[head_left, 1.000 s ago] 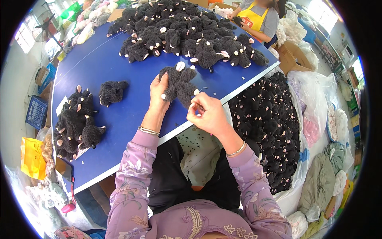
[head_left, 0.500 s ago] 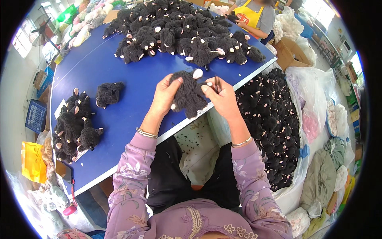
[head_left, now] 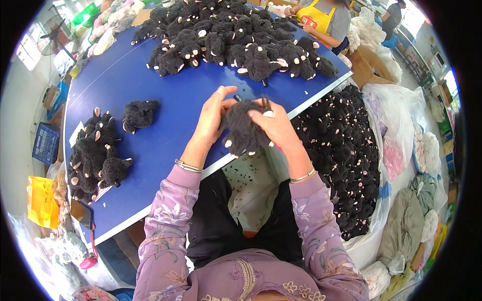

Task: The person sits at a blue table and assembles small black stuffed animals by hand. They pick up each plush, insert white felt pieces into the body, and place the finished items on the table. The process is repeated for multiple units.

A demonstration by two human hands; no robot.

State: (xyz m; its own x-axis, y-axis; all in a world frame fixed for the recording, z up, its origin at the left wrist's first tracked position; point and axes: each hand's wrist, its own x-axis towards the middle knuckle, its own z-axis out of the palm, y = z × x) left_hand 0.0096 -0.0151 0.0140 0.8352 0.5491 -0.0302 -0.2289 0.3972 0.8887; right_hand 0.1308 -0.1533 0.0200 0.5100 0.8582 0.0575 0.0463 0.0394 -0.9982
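Observation:
Between my hands, over the table's near edge, is a fluffy black plush toy [head_left: 242, 125] with small pale tips. My left hand [head_left: 211, 118] is closed at the toy's left side, its fingers partly hidden behind it. My right hand [head_left: 281, 131] presses its thumb on the toy's upper right. A thin dark tool [head_left: 265, 102] sticks up by the right fingers; its kind I cannot make out. To the left lie a single black plush toy [head_left: 140, 115] and a small heap of similar toys [head_left: 92, 150].
A large pile of black plush toys [head_left: 221, 40] covers the far part of the blue table [head_left: 170, 135]. Beside the right edge stands a big plastic-lined container of black pieces [head_left: 341, 160]. A co-worker in a yellow apron [head_left: 315, 19] is at the far right, near a cardboard box [head_left: 370, 67].
The toy has been turned in my hands, so its pale tips now point downward. My right hand has shifted its grip onto it. Another person has come into view at the far right.

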